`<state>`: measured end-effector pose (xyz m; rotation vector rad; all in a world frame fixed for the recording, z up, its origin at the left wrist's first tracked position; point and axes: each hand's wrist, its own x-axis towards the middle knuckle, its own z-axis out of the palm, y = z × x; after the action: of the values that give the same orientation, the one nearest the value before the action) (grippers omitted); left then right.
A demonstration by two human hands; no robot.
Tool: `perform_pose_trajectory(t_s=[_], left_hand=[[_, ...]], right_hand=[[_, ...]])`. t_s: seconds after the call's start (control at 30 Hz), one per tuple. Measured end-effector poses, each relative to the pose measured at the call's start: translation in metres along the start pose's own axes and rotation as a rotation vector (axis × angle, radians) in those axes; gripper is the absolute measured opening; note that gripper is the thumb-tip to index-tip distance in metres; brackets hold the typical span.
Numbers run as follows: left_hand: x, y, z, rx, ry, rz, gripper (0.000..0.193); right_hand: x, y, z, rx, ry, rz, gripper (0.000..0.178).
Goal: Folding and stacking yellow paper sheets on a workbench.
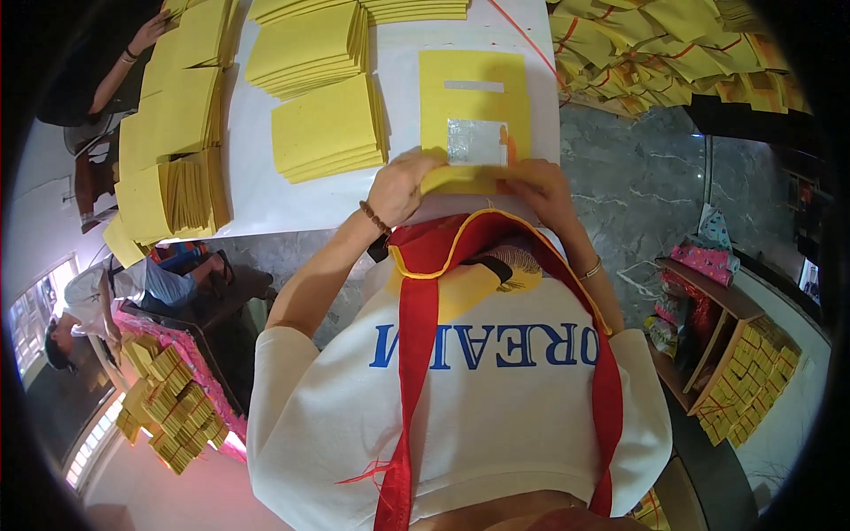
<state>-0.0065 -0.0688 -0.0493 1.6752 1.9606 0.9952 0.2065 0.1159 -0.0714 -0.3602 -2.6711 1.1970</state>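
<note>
On the white bench [266,203], the yellow paper sheet [434,106] lies beside folded yellow stacks [326,124]; left hand [405,181] and right hand [542,184] pinch opposite ends of its curled near edge, probably so the curl stays even.

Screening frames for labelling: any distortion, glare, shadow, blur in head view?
Head view: black fisheye rim, edges bent near it; window at far left looks washed out; shiny patch on yellow envelope glints; soft shading between left hand and right hand; both hands fairly sharp.
</note>
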Motion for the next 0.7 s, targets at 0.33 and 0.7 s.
perform_pose_trajectory(t_s=[0.33, 0.7], left_hand=[[0.041, -0.020, 0.014, -0.153, 0.010, -0.529, 0.030], [0.057, -0.022, 0.014, -0.155, 0.005, -0.629, 0.030]], right_hand=[[0.027, -0.011, 0.014, 0.651, 0.377, 0.392, 0.056], [0.034, -0.004, 0.019, 0.545, 0.405, 0.449, 0.041]])
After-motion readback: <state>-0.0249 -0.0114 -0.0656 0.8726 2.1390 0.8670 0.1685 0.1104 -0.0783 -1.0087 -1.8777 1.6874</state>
